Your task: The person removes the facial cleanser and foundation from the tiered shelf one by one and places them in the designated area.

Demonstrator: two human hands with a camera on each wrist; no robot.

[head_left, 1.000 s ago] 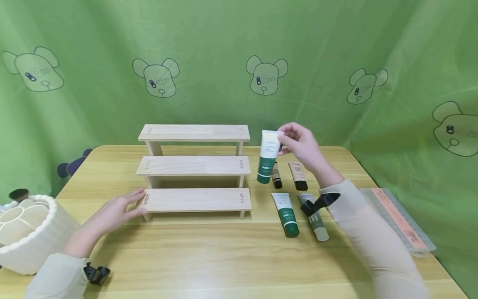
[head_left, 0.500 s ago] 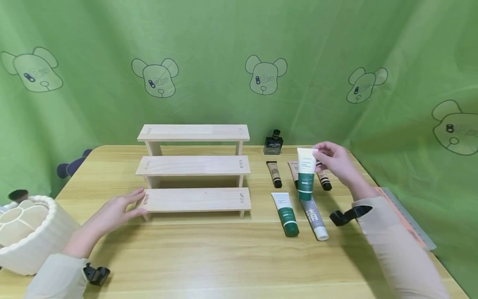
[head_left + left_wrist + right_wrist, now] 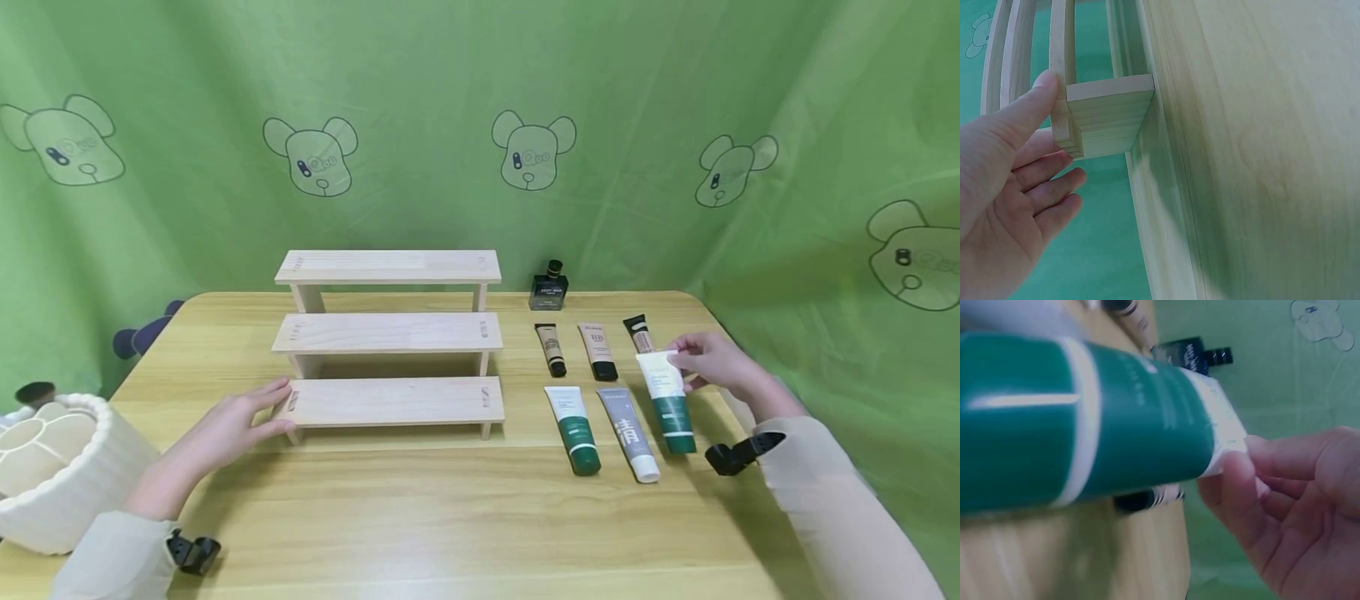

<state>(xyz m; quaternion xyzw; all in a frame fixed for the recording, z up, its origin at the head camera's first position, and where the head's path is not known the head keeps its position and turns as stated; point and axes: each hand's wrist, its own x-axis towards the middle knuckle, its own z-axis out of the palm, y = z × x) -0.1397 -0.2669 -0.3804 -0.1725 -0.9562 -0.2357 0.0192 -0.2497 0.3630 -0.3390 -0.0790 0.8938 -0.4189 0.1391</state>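
Observation:
Near the table's right side, my right hand [image 3: 718,368] pinches the flat white end of a white and green squeeze tube [image 3: 670,408]. The right wrist view shows thumb and fingertips on that crimped end, the green body of the tube [image 3: 1141,419] stretching away from them. The tube's cap end hangs low, close to the table; whether it touches cannot be told. At the left end of the three-tier wooden shelf [image 3: 393,402], my left hand [image 3: 232,425] grips the lowest board. In the left wrist view the thumb of the left hand [image 3: 1007,162] presses one face, fingers at the other.
Left of the held tube lie a grey tube [image 3: 628,433], another green and white tube [image 3: 576,433], a BB cream tube [image 3: 597,352] and two smaller tubes. A dark perfume bottle [image 3: 549,287] stands behind them. A ruffled white container [image 3: 112,475] stands at left.
My right hand has carried the green and white tube rightward and down, from beside the shelf to right of the grey tube. The perfume bottle and small tubes came into view. My left hand stays put.

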